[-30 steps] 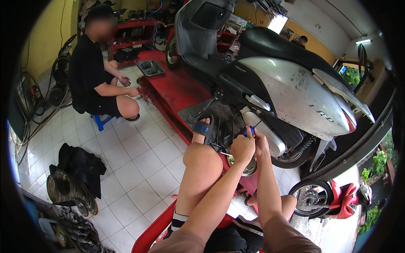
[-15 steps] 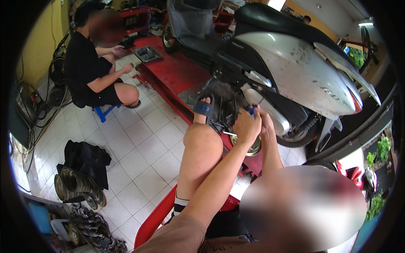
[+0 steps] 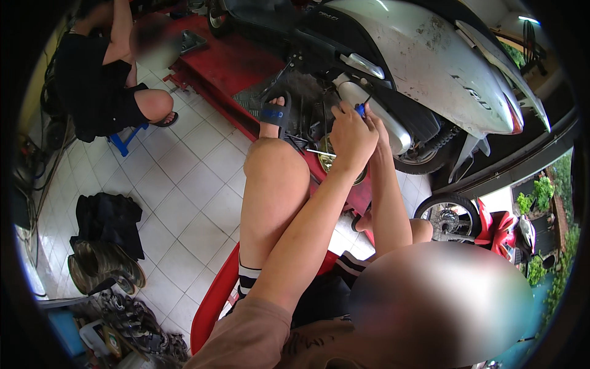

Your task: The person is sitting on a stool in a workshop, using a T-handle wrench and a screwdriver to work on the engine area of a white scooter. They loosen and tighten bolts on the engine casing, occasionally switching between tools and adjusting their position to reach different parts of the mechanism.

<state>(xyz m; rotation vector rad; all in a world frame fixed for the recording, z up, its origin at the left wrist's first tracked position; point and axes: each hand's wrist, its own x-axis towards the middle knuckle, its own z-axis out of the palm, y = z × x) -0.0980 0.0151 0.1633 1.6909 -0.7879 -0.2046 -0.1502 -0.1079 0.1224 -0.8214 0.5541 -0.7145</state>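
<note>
My left hand (image 3: 354,139) and my right hand (image 3: 378,126) are close together in front of the scooter's silver side cover (image 3: 393,133). Both have their fingers closed around a small blue piece (image 3: 360,109). A thin dark rod stands out by it, but its exact kind is too small to make out. The silver scooter (image 3: 424,67) rests on a red platform (image 3: 230,64), its rear wheel low behind my hands. Below my left hand, a white stick (image 3: 321,153) lies over a gold-coloured round tin (image 3: 327,162), partly hidden by my forearm.
My sandalled foot (image 3: 272,115) rests on the platform. A person in black (image 3: 92,92) sits on a blue stool (image 3: 128,140) at the left. Dark cloth (image 3: 107,224) lies on the tiled floor. Another wheel (image 3: 447,218) stands at the right, near red bodywork (image 3: 501,234).
The whole view has shifted, so the scooter and my hands sit higher in the picture. My hands stay closed around the blue piece. The person at the left has raised an arm.
</note>
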